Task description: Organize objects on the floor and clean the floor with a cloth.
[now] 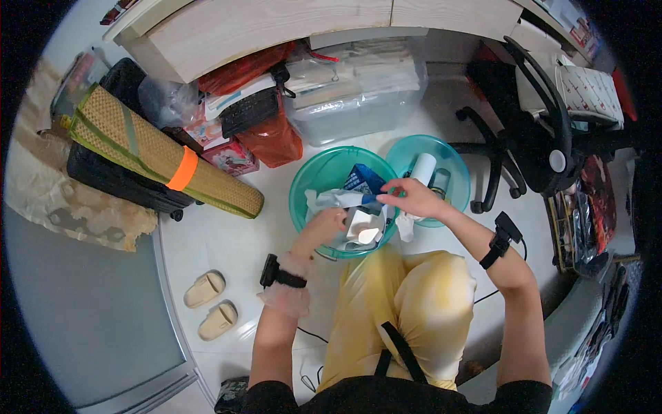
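Note:
Before my knees stands a green plastic basin point(302, 181) filled with mixed items. My right hand point(414, 198) reaches over its right side, thumb and fingertips at the blue end of a whitish plastic wrapper point(341, 198). Whether they pinch it is hard to see. At the basin's lower left, my left hand point(325, 226) is curled over the contents, its fingertips partly hidden. Beneath the hands lie a white box point(359, 222) and a dark blue patterned packet point(364, 178). Against the right rim sits a blue-green basin point(457, 155) holding a white cylinder point(424, 168).
A rolled straw mat point(155, 150) leans over a black suitcase point(119, 178) at left. Beige slippers point(211, 305) lie on the floor. A clear storage box point(357, 103) stands under the desk point(279, 31). An office chair point(532, 139) is at right. Cables point(313, 334) run near my legs.

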Demonstrator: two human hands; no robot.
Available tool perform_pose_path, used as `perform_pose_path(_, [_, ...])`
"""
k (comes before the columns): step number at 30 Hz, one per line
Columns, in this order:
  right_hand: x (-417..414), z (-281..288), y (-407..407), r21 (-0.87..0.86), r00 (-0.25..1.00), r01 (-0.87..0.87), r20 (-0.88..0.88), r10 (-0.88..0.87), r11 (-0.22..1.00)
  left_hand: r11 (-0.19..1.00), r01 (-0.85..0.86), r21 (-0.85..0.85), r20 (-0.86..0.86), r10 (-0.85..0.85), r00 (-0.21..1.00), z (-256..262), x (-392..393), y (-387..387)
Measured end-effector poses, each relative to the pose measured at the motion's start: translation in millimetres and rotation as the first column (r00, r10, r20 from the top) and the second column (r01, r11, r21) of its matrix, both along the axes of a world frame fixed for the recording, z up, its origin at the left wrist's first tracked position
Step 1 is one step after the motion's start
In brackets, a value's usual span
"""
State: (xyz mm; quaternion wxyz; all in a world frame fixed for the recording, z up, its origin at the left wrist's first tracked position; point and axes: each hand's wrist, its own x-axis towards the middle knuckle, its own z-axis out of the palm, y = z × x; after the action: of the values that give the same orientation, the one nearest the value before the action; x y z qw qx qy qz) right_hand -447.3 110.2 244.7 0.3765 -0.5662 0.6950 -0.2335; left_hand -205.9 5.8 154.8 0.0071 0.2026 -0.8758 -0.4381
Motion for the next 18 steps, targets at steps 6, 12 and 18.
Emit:
perform_pose_path(6, [25,14,-19,0.126,0.948,-0.092,-0.294,0.126,0.988,0.952,-0.016,-0.304,0.247,0.095,0.964,-78,-28,2])
perform_pose_path(12, [31,1,-21,0.099,0.887,-0.165,-0.42,0.192,0.981,0.95,0.216,-0.226,0.717,0.012,0.697,-2,-8,27])
perform_pose_path(18, [24,-1,-21,0.116,0.942,-0.13,-0.295,0.159,0.985,0.988,0.15,-0.022,0.874,-0.054,0.483,75,-2,53])
